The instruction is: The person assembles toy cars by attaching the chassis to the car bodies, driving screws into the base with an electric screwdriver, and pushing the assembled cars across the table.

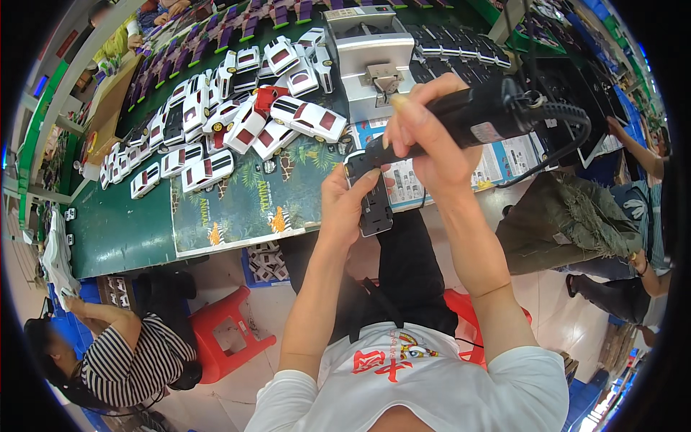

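My left hand (340, 201) grips a toy car (376, 205) over the table's front edge, its black underside facing up. My right hand (440, 140) is wrapped round a black electric screwdriver (475, 115) with a coiled cord at its back end. The screwdriver's tip end meets the far part of the car's underside; the exact contact point is hidden by my fingers. Just beyond my hands lies a white toy car (309, 119) with dark red windows, at the edge of a heap of similar cars.
A metal box-like device (371, 61) stands behind my hands. Black car bases (461, 47) lie in rows at the back right. A printed sheet (504, 158) covers the table on the right. Red stool (223, 335) and a person in stripes (137, 353) are at left.
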Action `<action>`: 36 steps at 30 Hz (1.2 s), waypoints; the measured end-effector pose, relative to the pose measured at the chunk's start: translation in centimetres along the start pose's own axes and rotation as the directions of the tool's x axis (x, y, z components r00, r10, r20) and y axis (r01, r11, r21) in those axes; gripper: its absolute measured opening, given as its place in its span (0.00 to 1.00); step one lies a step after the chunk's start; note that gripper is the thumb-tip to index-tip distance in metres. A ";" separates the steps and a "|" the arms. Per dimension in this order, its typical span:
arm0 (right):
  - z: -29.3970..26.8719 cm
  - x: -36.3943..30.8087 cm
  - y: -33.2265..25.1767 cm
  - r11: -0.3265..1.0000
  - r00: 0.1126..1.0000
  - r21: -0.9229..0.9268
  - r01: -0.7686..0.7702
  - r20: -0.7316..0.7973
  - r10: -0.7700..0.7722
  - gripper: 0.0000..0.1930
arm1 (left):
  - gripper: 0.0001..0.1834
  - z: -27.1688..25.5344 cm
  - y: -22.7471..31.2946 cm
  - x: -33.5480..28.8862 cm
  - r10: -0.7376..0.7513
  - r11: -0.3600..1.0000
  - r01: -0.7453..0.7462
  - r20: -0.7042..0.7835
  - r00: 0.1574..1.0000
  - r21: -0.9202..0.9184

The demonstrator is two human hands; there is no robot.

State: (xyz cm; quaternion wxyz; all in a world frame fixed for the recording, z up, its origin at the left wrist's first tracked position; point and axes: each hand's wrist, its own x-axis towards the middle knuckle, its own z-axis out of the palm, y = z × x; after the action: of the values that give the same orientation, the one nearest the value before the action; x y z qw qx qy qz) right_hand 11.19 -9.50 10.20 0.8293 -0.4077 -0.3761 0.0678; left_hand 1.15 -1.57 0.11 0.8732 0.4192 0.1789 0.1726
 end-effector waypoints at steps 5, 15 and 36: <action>-0.4 -0.3 0.6 0.990 0.997 -0.141 0.011 0.074 -0.001 0.10 | 0.12 -0.3 0.3 0.1 -0.020 0.999 0.019 0.034 0.999 0.028; -0.8 -0.3 1.4 0.996 0.987 -0.084 0.013 0.163 0.001 0.11 | 0.13 -0.6 0.3 0.4 -0.052 0.997 0.051 0.033 0.998 0.051; -4.3 7.3 -0.9 0.961 0.961 -0.048 0.273 -0.040 -0.275 0.08 | 0.20 -3.5 2.1 -0.9 -0.055 0.948 0.008 -0.136 0.989 -0.319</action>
State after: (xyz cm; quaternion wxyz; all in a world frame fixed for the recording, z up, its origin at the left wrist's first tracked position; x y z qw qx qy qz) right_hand 19.12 -9.75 13.36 0.8305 -0.3705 -0.4108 -0.0652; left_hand -1.54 1.60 -0.11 0.9167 0.2570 0.2178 0.2148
